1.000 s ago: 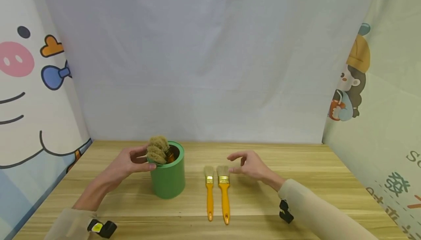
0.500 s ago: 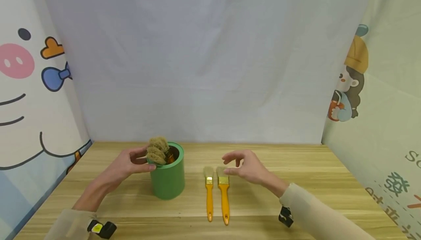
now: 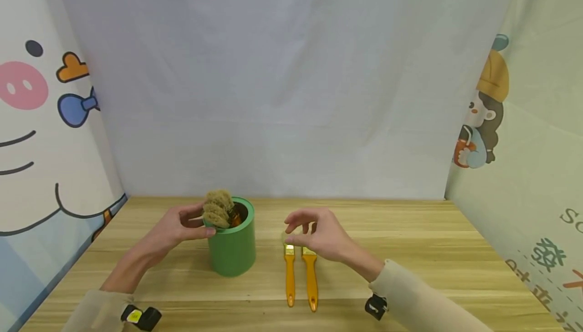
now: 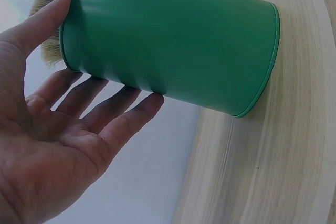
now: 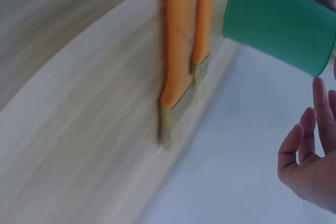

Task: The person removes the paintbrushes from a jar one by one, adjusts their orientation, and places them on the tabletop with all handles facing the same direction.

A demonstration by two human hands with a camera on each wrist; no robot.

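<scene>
A green cylindrical pot point(image 3: 232, 253) stands upright on the table, left of the middle. Several brushes point(image 3: 217, 208) lean in it with their pale bristles up, against its left rim. My left hand point(image 3: 170, 231) holds the pot at its upper left, thumb by the rim and fingertips along the side in the left wrist view. Two paintbrushes with orange handles lie side by side, bristles away from me: a narrow one point(image 3: 290, 279) and a wider one point(image 3: 311, 281). My right hand point(image 3: 321, 236) hovers over their bristle ends, thumb and fingers apart, hiding the wider brush's bristles.
The wooden table point(image 3: 391, 231) ends at the back against a pale hanging cloth point(image 3: 282, 94). Printed cloths with cartoon figures hang at the left and the right. A dark wrist-worn camera point(image 3: 375, 306) sits below my right sleeve.
My right hand has moved left, from beside the wider paintbrush to over the bristle ends of both. My left hand and the pot have stayed put.
</scene>
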